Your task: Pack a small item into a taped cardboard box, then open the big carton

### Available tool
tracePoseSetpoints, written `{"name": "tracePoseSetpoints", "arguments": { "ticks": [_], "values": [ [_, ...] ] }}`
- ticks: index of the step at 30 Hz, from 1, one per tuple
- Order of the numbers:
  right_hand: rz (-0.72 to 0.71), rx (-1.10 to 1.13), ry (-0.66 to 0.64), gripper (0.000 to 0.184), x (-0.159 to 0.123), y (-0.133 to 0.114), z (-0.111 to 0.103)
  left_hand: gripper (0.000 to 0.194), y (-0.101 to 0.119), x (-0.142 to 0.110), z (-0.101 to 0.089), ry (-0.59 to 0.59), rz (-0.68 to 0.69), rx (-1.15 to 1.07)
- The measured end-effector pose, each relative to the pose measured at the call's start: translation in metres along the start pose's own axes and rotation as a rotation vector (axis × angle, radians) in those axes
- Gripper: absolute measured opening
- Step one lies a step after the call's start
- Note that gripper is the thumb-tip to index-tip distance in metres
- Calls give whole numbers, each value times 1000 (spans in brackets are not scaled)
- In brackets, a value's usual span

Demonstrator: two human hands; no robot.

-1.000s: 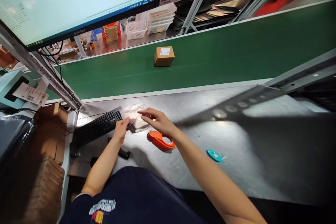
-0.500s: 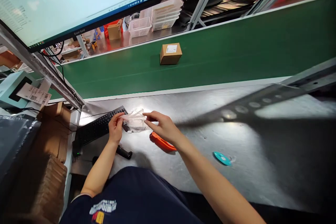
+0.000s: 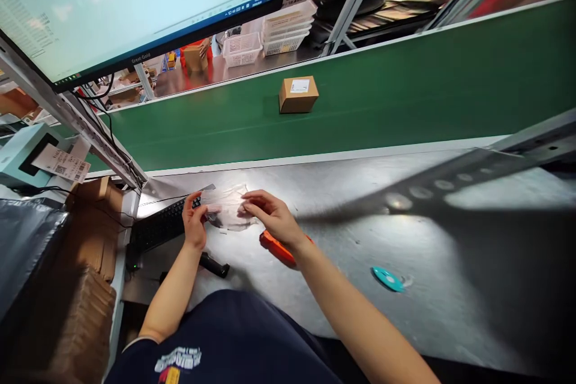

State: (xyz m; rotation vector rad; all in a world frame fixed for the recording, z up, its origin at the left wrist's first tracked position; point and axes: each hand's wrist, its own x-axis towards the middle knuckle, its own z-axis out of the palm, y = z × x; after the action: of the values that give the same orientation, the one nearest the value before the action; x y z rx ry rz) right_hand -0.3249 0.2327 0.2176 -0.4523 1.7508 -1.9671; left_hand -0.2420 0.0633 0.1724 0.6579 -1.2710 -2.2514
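Both my hands hold a small clear plastic bag with a dark item inside, just above the steel bench near its left end. My left hand pinches the bag's left edge over the black keyboard. My right hand grips the bag's right side, fingers closed on it. An orange tape dispenser lies right under my right wrist. A black handheld tool lies below my left forearm.
A cardboard box with a white label rides the green conveyor belt behind the bench. A teal disc lies on the steel bench. A monitor hangs top left; flat cartons and a label printer stand left.
Both hands lifted the clear bag off the bench and spread it between them, shifting slightly left. The cardboard box on the belt has moved to the right.
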Motion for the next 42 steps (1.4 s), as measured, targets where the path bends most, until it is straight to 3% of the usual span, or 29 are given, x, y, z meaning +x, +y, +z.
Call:
{"name": "tracePoseSetpoints", "arguments": {
  "ticks": [3,7,10,15,17,19,20,21,24,25,28,33,39,42],
  "values": [
    [6,-119,-81,31,2,-1,-7,58,1,0,-13,-148,133,117],
    [-19,-305,-173,48,4,0,-15,34,6,7,-30,-323,191,287],
    [-83,-476,-173,53,3,3,-16,42,7,13,-36,-360,132,400],
    [-191,-567,-102,48,2,10,-13,43,5,14,-38,-343,208,605],
    [-230,-522,-119,48,4,7,-9,65,6,13,-37,-343,177,554],
    [-284,-493,-215,51,10,-2,-4,104,12,15,-33,-380,96,479],
    [-312,-491,-287,51,14,-8,-2,114,16,17,-30,-422,57,460],
    [-333,-494,-360,50,18,-15,-1,111,20,19,-25,-478,26,458],
    [-308,-432,-417,51,30,-29,-5,49,33,27,-7,-610,-14,494],
    [-271,-363,-375,60,32,-30,-10,39,37,29,0,-611,-19,486],
    [-113,-102,-249,89,35,-18,-24,35,43,33,17,-522,-43,387],
    [57,26,-158,48,29,14,-30,37,38,33,24,-421,-126,295],
    [174,148,40,65,25,18,-14,46,22,35,10,-207,-161,287],
    [119,167,91,71,22,16,-11,55,17,34,5,-147,-155,243]
  ]
}}
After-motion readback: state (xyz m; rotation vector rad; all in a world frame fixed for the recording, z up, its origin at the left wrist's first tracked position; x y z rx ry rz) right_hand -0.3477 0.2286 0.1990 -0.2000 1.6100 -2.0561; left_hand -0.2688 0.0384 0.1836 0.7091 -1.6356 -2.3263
